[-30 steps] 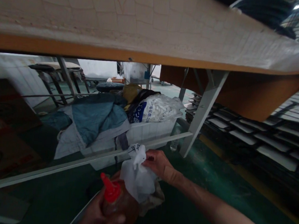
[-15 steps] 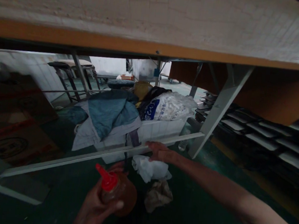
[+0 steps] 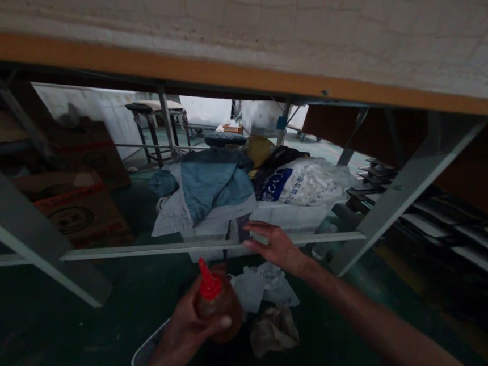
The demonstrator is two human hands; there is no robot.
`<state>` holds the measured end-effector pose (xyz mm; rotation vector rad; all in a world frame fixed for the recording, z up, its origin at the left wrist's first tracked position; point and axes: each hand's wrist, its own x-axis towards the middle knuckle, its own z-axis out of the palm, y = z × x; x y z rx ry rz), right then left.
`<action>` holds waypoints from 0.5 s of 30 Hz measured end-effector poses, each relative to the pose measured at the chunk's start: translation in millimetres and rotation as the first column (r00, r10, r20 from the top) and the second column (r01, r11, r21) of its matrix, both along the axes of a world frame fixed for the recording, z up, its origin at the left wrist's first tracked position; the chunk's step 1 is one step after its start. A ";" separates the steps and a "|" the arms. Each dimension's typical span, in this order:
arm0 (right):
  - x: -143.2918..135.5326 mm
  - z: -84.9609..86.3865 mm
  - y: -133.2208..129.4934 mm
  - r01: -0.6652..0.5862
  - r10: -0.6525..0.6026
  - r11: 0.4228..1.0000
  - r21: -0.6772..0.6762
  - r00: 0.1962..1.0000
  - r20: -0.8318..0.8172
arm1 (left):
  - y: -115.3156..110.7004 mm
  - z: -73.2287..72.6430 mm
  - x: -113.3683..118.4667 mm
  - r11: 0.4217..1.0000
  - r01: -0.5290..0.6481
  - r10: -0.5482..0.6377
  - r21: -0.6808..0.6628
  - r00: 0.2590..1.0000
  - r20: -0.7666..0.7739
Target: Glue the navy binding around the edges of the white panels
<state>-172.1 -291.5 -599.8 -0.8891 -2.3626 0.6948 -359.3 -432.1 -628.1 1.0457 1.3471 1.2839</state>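
Note:
My left hand (image 3: 191, 321) is wrapped round a squeeze bottle (image 3: 226, 312) with a red nozzle cap and brownish contents, low in the view. My right hand (image 3: 275, 245) reaches under the table, fingers apart and nothing between them, just above the metal crossbar (image 3: 148, 251). Behind its fingertips stands a white bin (image 3: 296, 219), with blue-grey cloth (image 3: 214, 183) draped over one side and a printed white plastic bag (image 3: 312, 183) on top. Below the right hand, crumpled white plastic (image 3: 256, 286) and a crumpled brownish piece (image 3: 276, 331) lie on the green floor.
The table edge (image 3: 236, 74) spans the view overhead, and slanted metal legs (image 3: 414, 186) frame the space beneath. Cardboard boxes (image 3: 74, 214) stand at left. Stacked trays (image 3: 445, 229) are at right. A clear bottle (image 3: 324, 241) stands by the right leg. A stool (image 3: 155, 124) is farther back.
The view has shifted left, so most things appear farther right. My right hand has lifted off the white plastic and crossbar area, its fingers opening. The left still holds the bottle.

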 end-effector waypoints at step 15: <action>-24.6 5.1 -66.6 -0.212 0.163 0.968 -0.132 0.938 -0.306 | 5.2 -8.1 24.4 0.992 0.114 -0.115 0.046 0.992 0.042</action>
